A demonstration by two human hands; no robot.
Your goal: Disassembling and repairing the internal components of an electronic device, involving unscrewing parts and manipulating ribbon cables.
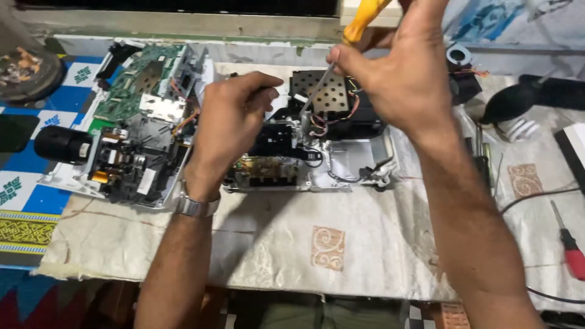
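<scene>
Head view: right hand (405, 73) closed on yellow screwdriver (347, 45), tip down in opened chassis (304, 152) mid-cloth; left hand (228, 125) curled over chassis's left part, grip unclear. Second chassis (134, 122) just beside, left. Bare cloth (292, 244) toward near edge; red screwdriver (570, 244) far right

An electronics repair bench — most likely a small workshop or a home work table. 2 opened devices lie on a pale cloth (317, 244): one (131, 131) with a bare green circuit board and a lens barrel, the other (317, 143) showing wiring and a perforated metal cover. Tools lie about — a red-handled screwdriver (570, 244) and a black rubber air blower (518, 103).
</scene>
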